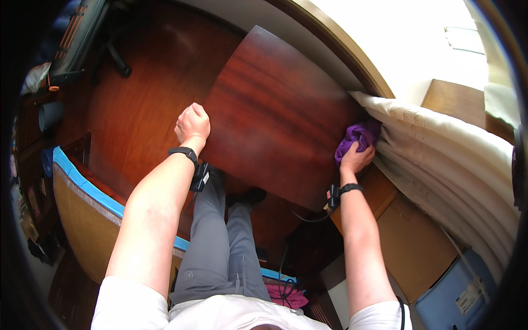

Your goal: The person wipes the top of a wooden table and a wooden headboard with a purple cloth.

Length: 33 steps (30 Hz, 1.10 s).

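Observation:
A dark reddish wooden tabletop (268, 111) with a glossy grain spreads out in front of me. At its right side, close to the curtain, my right hand (359, 159) grips a bunched purple cloth (358, 136). Folds of the cloth stick out above my fingers. My left hand (193, 126) is curled into a fist at the tabletop's left edge, and no object shows in it; its palm side is hidden. Each wrist wears a black strap with a small dark device (201, 177) on it.
A cream curtain (429, 128) hangs along the right, by a bright window. Below it are a brown cardboard box (416, 243) and a blue case (458, 288). A blue-edged woven chair back (88, 210) stands at left, beyond it a chair base (117, 57) on the wooden floor (140, 111).

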Motion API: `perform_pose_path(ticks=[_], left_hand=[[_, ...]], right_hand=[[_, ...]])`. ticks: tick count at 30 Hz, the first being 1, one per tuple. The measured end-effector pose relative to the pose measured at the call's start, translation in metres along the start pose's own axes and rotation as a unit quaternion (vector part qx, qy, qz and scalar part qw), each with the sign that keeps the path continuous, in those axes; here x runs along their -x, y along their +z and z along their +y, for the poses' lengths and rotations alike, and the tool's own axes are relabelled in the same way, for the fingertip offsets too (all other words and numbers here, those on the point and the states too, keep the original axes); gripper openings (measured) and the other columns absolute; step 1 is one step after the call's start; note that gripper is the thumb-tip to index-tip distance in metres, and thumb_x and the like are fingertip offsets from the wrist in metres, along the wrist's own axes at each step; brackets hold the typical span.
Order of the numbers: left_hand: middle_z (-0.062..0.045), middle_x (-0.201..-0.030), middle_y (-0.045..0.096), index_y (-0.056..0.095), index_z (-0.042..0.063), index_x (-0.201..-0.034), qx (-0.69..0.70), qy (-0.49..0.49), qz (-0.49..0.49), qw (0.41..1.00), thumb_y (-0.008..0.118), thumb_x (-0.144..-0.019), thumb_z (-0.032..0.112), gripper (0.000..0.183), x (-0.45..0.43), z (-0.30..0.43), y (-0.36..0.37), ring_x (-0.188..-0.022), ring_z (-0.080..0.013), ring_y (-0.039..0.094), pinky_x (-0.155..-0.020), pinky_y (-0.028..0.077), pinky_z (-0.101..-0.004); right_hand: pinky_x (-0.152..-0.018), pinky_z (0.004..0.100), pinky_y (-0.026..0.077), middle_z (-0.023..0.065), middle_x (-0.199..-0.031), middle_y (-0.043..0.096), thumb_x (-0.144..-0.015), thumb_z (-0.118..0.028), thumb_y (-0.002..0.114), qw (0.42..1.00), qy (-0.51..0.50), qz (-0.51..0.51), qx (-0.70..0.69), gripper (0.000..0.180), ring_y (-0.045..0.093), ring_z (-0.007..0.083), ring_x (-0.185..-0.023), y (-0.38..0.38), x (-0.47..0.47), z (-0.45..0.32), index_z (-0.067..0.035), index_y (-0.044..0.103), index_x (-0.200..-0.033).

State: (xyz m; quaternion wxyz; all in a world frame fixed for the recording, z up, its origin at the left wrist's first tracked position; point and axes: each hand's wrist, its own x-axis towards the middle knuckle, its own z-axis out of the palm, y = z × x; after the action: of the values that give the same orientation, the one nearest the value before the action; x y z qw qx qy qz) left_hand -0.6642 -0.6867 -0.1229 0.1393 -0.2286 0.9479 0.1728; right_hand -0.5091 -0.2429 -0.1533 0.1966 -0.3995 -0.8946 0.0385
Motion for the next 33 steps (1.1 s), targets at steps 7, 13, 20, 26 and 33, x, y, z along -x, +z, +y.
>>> perform_pose_path(ticks=[7, 13, 20, 26, 33], left_hand=[[-0.017, -0.103, 0.071, 0.070, 0.008, -0.091, 0.007, 0.002, -0.001, 1.000, 0.035, -0.099, 0.035, 0.045, 0.002, 0.005, -0.002, -0.095, -0.0434, 0.066, -0.083, 0.053, -0.0549], [-0.017, -0.101, 0.071, 0.070, 0.008, -0.090, -0.001, -0.001, 0.008, 1.000, 0.036, -0.099, 0.036, 0.045, 0.000, 0.004, 0.000, -0.093, -0.0435, 0.066, -0.082, 0.053, -0.0548], [-0.020, -0.099, 0.071, 0.071, 0.008, -0.090, 0.004, -0.004, 0.007, 1.000, 0.036, -0.098, 0.038, 0.047, 0.002, 0.006, 0.003, -0.093, -0.0453, 0.066, -0.082, 0.052, -0.0559], [-0.019, -0.095, 0.071, 0.070, 0.009, -0.087, -0.012, 0.001, 0.017, 1.000, 0.038, -0.098, 0.035, 0.043, 0.002, 0.006, 0.003, -0.089, -0.0438, 0.067, -0.079, 0.053, -0.0552], [-0.020, -0.101, 0.071, 0.073, 0.011, -0.096, 0.023, -0.015, -0.049, 0.998, 0.049, -0.090, 0.056, 0.050, 0.000, 0.007, -0.004, -0.098, -0.0431, 0.066, -0.085, 0.053, -0.0526]], right_hand=[[-0.110, 0.0558, 0.034, 0.0215, -0.141, 0.049, -0.085, -0.045, 0.061, 0.999, -0.028, 0.001, 0.045, 0.067, 0.042, 0.0444, -0.134, -0.023, 0.084, -0.030, -0.006, 0.049, -0.139], [-0.109, 0.0590, 0.030, 0.0156, -0.139, 0.048, -0.078, -0.053, 0.064, 0.995, -0.084, -0.057, 0.011, 0.073, 0.037, 0.0408, -0.138, -0.018, 0.109, -0.118, -0.012, 0.050, -0.137], [-0.108, 0.0548, 0.031, 0.0065, -0.138, 0.051, -0.065, -0.044, 0.082, 0.977, -0.153, -0.130, -0.066, 0.075, 0.039, 0.0340, -0.136, -0.010, 0.120, -0.233, -0.022, 0.055, -0.131], [-0.106, 0.0534, 0.032, -0.0021, -0.134, 0.058, -0.068, -0.038, 0.079, 0.924, -0.272, -0.172, -0.205, 0.055, 0.044, 0.0273, -0.134, -0.001, 0.132, -0.316, -0.025, 0.066, -0.120], [-0.105, 0.0516, 0.033, 0.0001, -0.130, 0.059, -0.068, -0.032, 0.079, 0.894, -0.316, -0.187, -0.257, 0.052, 0.045, 0.0299, -0.132, 0.004, 0.132, -0.349, -0.024, 0.068, -0.118]])
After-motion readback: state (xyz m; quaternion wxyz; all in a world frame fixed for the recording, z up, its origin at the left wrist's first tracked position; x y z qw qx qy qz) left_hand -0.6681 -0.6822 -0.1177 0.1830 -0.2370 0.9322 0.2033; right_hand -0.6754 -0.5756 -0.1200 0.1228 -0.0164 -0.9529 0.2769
